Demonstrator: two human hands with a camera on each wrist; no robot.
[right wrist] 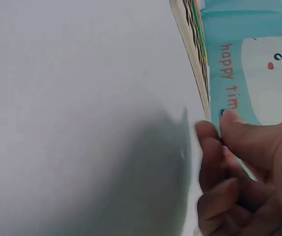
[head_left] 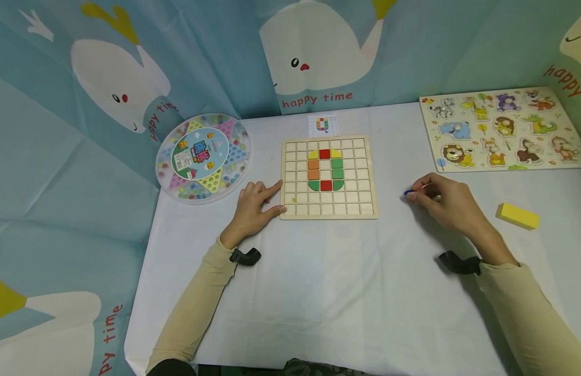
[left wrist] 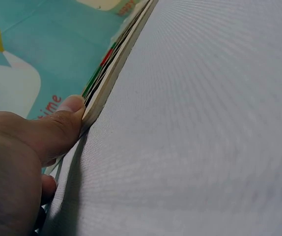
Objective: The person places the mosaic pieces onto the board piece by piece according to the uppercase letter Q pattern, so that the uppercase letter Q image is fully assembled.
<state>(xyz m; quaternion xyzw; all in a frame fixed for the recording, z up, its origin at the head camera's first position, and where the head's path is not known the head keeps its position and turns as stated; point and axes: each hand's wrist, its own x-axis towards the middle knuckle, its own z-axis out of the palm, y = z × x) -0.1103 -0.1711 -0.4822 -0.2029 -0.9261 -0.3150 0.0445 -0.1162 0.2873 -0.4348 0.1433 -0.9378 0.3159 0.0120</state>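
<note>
A wooden grid board [head_left: 356, 198] lies on the white table, with red, yellow, orange and green tiles [head_left: 325, 185] forming a ring in its cells. My left hand [head_left: 251, 210] touches the board's left edge with its extended thumb and index finger; the left wrist view shows the thumb [left wrist: 71, 105] against the board's corner. To the right of the board, my right hand [head_left: 447, 203] pinches a small blue tile [head_left: 406, 192] between thumb and fingers, just over the table. Fingers mostly cover this tile, so its shape cannot be made out.
Behind the board lies a small pattern card [head_left: 323, 125] printed with a similar coloured ring. A round, clear-rimmed game box [head_left: 201, 180] is at the back left. An animal puzzle board [head_left: 511, 143] lies at the back right, with a yellow block [head_left: 518, 216] in front of it.
</note>
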